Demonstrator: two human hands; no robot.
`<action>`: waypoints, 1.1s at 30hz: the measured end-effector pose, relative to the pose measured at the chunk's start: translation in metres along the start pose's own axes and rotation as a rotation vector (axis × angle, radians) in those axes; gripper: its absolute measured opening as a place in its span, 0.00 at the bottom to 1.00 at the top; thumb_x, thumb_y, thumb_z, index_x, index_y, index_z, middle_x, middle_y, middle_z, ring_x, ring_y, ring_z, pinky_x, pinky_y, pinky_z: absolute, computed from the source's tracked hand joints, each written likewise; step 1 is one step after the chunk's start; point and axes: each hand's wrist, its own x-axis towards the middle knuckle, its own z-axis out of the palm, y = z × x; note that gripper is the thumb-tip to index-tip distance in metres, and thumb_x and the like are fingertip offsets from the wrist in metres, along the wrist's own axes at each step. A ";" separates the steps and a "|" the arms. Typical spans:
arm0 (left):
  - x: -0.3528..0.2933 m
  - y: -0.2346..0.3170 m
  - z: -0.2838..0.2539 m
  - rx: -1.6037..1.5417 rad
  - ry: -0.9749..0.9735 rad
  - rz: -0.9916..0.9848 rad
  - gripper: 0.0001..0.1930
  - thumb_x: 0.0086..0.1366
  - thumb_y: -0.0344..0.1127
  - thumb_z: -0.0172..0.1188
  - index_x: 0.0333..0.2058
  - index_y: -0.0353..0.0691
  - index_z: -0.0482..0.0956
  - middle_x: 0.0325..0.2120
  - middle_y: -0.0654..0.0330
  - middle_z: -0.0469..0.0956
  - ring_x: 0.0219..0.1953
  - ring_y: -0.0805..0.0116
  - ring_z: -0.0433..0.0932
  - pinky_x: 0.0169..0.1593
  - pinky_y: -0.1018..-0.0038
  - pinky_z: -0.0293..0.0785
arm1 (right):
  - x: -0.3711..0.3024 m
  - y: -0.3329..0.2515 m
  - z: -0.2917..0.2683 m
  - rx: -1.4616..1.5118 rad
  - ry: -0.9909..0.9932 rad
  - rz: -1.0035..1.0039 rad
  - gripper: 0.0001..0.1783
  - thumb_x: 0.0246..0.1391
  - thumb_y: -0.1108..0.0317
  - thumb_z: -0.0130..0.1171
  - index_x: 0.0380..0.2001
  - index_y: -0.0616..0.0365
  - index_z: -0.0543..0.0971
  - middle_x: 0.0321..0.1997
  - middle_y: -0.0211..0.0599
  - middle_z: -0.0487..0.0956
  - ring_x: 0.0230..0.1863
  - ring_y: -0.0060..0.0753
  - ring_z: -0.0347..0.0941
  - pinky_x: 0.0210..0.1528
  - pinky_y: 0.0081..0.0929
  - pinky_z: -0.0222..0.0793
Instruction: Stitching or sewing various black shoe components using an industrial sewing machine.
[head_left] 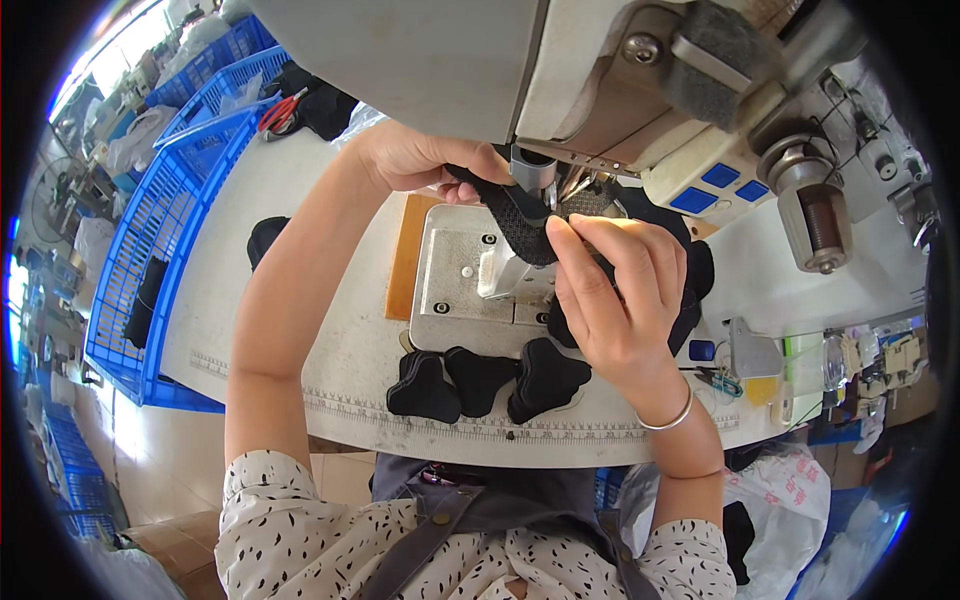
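Observation:
A black fabric piece (527, 232) with a curved edge is held up under the head of a sewing machine (533, 172). My left hand (432, 165) pinches its upper left end between thumb and fingers. At its right edge, close to the needle area, the thumb and forefinger of my right hand (622, 290) are closed on the same piece. Beneath it lies the machine's metal bed plate (455, 290). Several black cut fabric pieces (480, 380) rest in small stacks along the table's front, and more black fabric (695, 270) sits behind my right hand.
A blue plastic crate (150, 270) stands along the table's left side. Red-handled scissors (283, 115) lie at the back left near dark cloth. A thread cone (825, 215) hangs at the right. Small snips (722, 380) lie near the right edge, above a white plastic bag (790, 500).

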 end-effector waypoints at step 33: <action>-0.045 -0.011 0.058 0.124 0.474 0.247 0.06 0.52 0.29 0.54 0.23 0.31 0.74 0.13 0.63 0.69 0.14 0.79 0.64 0.17 0.83 0.55 | 0.002 0.007 -0.005 0.104 -0.034 0.025 0.19 0.30 0.78 0.57 0.33 0.58 0.77 0.36 0.34 0.74 0.34 0.35 0.68 0.38 0.31 0.63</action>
